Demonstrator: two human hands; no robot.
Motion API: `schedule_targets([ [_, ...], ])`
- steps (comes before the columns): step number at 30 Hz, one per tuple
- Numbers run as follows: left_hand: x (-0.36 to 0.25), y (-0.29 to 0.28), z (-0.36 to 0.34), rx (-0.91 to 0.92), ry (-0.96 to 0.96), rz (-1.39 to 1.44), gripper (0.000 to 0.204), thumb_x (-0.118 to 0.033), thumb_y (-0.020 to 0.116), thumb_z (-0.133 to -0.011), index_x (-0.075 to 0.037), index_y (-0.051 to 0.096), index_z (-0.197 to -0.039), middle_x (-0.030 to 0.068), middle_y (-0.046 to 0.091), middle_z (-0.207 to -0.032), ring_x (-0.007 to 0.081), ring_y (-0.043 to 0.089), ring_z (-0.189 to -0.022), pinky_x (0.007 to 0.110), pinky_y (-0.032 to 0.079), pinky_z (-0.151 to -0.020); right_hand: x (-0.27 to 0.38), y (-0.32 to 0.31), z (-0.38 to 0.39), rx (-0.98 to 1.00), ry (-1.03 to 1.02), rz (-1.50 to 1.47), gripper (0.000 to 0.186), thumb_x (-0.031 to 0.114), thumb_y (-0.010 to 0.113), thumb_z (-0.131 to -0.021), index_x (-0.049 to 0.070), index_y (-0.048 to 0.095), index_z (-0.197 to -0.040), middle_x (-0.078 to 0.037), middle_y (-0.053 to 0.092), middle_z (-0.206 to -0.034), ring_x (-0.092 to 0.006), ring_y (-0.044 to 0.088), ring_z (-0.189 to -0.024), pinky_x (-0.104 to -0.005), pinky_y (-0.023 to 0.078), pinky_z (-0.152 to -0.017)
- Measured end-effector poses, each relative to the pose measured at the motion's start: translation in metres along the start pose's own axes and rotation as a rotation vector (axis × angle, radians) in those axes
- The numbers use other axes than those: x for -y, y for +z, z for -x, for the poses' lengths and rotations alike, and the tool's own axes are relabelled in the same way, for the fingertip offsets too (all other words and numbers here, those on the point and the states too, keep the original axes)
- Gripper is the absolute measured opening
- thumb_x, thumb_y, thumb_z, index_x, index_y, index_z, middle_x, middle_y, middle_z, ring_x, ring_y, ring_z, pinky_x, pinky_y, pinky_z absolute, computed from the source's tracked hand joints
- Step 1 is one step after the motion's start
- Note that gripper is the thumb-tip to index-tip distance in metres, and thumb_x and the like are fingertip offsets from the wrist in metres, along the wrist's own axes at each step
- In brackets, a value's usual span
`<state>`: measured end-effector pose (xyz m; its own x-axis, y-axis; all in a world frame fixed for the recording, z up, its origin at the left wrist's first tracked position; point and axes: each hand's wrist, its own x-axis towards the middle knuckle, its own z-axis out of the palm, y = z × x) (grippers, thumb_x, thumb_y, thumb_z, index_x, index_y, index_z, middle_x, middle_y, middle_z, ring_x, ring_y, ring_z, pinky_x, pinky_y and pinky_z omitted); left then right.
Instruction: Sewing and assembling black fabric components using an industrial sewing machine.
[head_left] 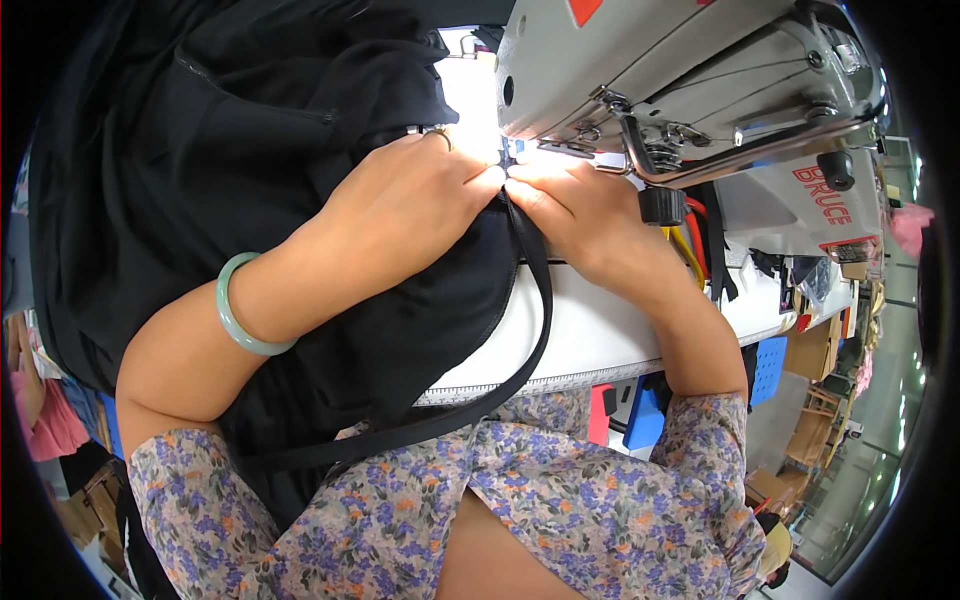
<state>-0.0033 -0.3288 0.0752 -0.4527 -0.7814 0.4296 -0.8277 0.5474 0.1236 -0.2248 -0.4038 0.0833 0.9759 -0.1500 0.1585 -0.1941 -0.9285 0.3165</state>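
The black strip [541, 310] lay under the pinched-in fingers of the left hand [400, 205] and right hand [590, 215], thumbs nearly touching, by the sewing machine [640, 80]. Fingertips so close under its head seemed at risk of a prick. The strip's slack, looping near and left over the white table [600, 320], might have snagged; the black cloth [250, 170] heaped left might have dragged. The machine's head blocked the far right.
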Motion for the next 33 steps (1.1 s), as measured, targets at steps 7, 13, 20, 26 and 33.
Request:
schedule_targets([
  [7,0.0,-0.002,0.0,0.001,0.012,-0.028,0.013,-0.01,0.06,-0.08,-0.005,0.067,-0.09,0.0052,0.064,-0.085,0.0215,0.063,-0.082,0.034,0.053,-0.074,0.003,0.005,0.0,-0.075,0.079,-0.219,0.038,0.008,0.063,-0.08,0.008,0.063,-0.118,-0.005,0.065,-0.116,-0.0223,0.062,-0.105,-0.0349,0.048,-0.084],
  [13,0.003,-0.005,-0.001,0.032,0.008,-0.026,0.016,-0.009,0.059,-0.08,-0.005,0.068,-0.093,0.0035,0.066,-0.092,0.0219,0.061,-0.082,0.034,0.052,-0.076,0.004,0.002,0.0,0.093,0.114,-0.243,0.044,0.007,0.062,-0.081,0.007,0.057,-0.125,-0.008,0.06,-0.124,-0.0259,0.057,-0.114,-0.0395,0.044,-0.093],
  [20,0.003,-0.007,-0.002,-0.007,0.107,-0.021,0.015,-0.01,0.06,-0.079,-0.006,0.067,-0.092,0.0039,0.066,-0.097,0.0208,0.062,-0.086,0.034,0.052,-0.077,-0.002,0.025,0.001,-0.124,0.151,-0.408,0.029,0.008,0.059,-0.081,0.007,0.064,-0.11,-0.009,0.066,-0.106,-0.028,0.062,-0.101,-0.0384,0.048,-0.087],
  [26,-0.006,-0.012,0.008,0.179,-0.066,0.032,0.024,-0.009,0.059,-0.081,-0.009,0.067,-0.104,0.0036,0.066,-0.107,0.0213,0.064,-0.093,0.033,0.052,-0.081,-0.004,-0.003,-0.001,-0.01,0.734,-0.969,0.028,0.003,0.065,-0.076,0.011,0.069,-0.103,-0.009,0.066,-0.085,-0.0261,0.066,-0.083,-0.0361,0.051,-0.074],
  [33,-0.009,-0.008,0.012,0.111,-0.031,0.009,0.034,-0.008,0.056,-0.084,-0.008,0.066,-0.116,0.003,0.065,-0.12,0.0221,0.061,-0.104,0.035,0.05,-0.087,0.004,-0.006,0.005,-0.049,0.144,-0.337,0.032,0.006,0.063,-0.079,0.01,0.066,-0.111,-0.004,0.065,-0.105,-0.0239,0.061,-0.095,-0.0354,0.045,-0.085],
])
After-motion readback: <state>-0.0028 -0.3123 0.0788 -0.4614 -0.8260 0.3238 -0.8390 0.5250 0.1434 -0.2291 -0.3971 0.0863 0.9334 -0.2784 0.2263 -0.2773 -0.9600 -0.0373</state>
